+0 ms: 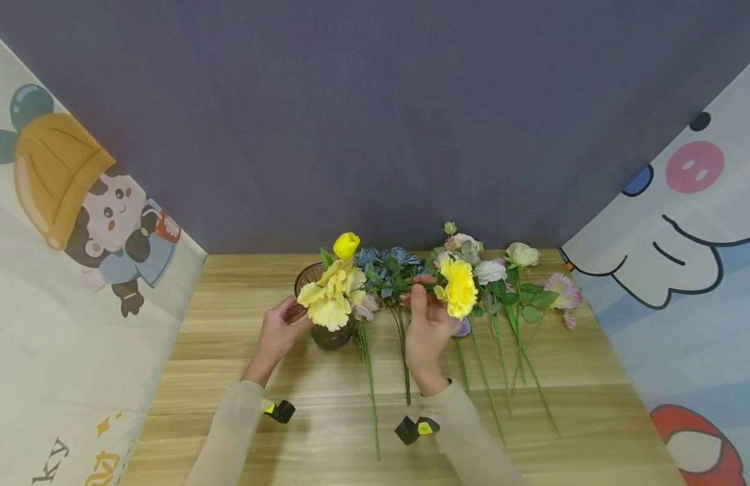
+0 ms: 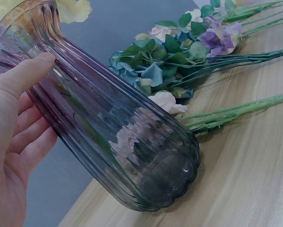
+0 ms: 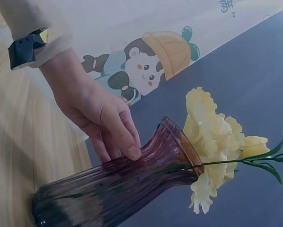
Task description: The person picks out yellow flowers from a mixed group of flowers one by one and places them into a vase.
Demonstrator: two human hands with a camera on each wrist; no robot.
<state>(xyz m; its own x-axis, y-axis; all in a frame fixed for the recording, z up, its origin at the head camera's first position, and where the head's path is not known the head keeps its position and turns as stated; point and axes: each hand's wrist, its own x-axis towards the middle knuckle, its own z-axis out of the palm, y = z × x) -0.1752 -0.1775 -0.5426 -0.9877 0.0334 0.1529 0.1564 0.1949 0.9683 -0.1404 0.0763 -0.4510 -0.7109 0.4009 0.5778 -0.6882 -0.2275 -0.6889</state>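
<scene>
My left hand [image 1: 280, 331] grips the neck of a ribbed, purple-to-grey glass vase [image 2: 103, 118], which stands tilted in the wrist views. At its mouth sit a large pale yellow flower [image 1: 331, 297] and a yellow tulip bud [image 1: 347, 245]. My right hand [image 1: 426, 331], to the right of the vase, pinches the stem of a bright yellow carnation [image 1: 458, 289] just below its bloom. In the right wrist view a leafy green stem [image 3: 222, 162] reaches the vase's rim; the right hand itself is out of that view.
Blue flowers [image 1: 399, 256] lie behind and between the hands. Farther right are a white rose [image 1: 523, 254], a pink flower [image 1: 564, 291] and several long green stems on the wooden table [image 1: 326, 432]. A dark panel [image 1: 375, 135] rises behind; printed panels flank both sides.
</scene>
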